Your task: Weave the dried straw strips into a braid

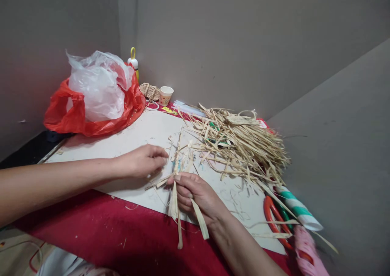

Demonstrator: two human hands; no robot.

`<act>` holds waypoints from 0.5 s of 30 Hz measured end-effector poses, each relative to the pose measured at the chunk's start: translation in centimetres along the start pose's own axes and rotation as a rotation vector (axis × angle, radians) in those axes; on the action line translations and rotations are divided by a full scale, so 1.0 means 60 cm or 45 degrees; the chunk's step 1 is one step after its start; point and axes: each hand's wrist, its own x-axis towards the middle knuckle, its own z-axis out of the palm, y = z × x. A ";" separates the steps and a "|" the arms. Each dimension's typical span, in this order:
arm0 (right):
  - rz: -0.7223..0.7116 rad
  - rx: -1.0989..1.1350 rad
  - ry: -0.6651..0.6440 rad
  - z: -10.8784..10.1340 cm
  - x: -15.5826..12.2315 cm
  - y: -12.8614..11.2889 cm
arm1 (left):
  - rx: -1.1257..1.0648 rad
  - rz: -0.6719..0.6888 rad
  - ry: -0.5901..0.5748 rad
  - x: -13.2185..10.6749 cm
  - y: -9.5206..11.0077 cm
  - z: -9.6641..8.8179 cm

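Note:
My right hand (195,192) pinches several dried straw strips (173,201) between thumb and fingers. Their ends hang over the table's front edge, and a thin braided straw length (177,156) runs up and away from the pinch. Another flat strip (200,219) sticks out below the curled fingers. My left hand (144,161) hovers just left of the braid, fingers loosely bent and a little blurred, with nothing visible in them. To the right lies a large heap of dried straw (252,142), with loose ends reaching toward my hands.
A red plastic bag (65,115) holding a clear bag (100,89) stands back left. Behind are a bottle (133,62), a woven straw piece (149,91) and a paper cup (166,96). Red-handled scissors (269,211) and a green-white striped roll (300,209) lie at right. Grey walls enclose the table.

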 end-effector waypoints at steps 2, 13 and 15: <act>0.012 -0.011 -0.015 -0.001 0.001 -0.001 | -0.229 -0.089 -0.255 0.013 -0.012 0.014; 0.046 -0.337 -0.034 -0.020 -0.002 -0.016 | 0.128 0.136 -0.239 0.012 -0.019 0.028; 0.019 -0.460 -0.001 -0.022 -0.001 -0.015 | 0.130 0.124 -0.246 0.017 -0.025 0.029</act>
